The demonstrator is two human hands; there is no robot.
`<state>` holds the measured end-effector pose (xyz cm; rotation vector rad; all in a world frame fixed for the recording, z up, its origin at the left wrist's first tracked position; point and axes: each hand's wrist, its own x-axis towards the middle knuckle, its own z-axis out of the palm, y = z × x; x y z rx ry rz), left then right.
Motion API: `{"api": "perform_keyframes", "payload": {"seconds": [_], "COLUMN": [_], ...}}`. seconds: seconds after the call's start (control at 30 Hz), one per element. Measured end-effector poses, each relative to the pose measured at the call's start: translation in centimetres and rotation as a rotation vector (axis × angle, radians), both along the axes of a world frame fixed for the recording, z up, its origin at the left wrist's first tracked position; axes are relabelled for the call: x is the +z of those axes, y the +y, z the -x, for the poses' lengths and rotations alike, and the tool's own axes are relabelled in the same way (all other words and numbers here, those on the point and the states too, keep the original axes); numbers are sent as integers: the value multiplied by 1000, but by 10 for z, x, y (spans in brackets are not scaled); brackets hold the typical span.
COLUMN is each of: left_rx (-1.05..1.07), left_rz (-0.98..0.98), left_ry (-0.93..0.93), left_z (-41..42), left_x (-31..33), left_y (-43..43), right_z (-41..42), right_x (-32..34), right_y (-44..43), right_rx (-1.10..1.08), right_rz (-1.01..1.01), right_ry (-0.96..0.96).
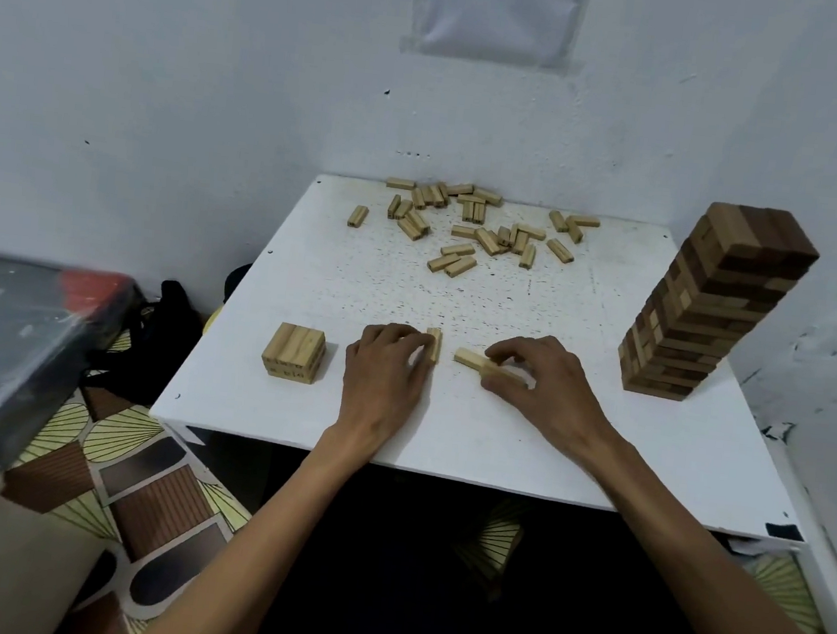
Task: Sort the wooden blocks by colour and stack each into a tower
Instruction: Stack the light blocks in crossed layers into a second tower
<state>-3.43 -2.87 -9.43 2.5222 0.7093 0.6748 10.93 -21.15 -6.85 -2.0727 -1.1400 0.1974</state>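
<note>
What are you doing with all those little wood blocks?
Someone is sorting wooden blocks by colour. The left hand grips a pale block and the right hand pinches a second pale block lying on the white table. A short pale stack sits to the left, a tall brown tower stands on the right, and many loose pale blocks lie scattered at the far side.

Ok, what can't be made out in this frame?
Head view:
- Left hand covers most of the upright block; anything behind it is hidden.
- Right hand hides the far end of the lying block.
- Print on the light stack: too small.
- Dark object, left edge: blurred, cut off.
</note>
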Motion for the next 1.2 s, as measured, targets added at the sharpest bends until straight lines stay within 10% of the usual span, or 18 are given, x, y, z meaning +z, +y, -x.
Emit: {"api": "perform_keyframes", "payload": {"seconds": [0.67, 1.2], "left_rx": [-319, -293], "left_rz": [43, 19], "left_ry": [31, 84], "left_z": [-33, -23], "left_x": [12, 20], "left_y": [11, 13], "right_z": [1, -7], "right_x": [-13, -8], "right_y": [-12, -12], "right_rx": [46, -67], "right_rz": [-53, 50], "right_ry": [-383, -124]}}
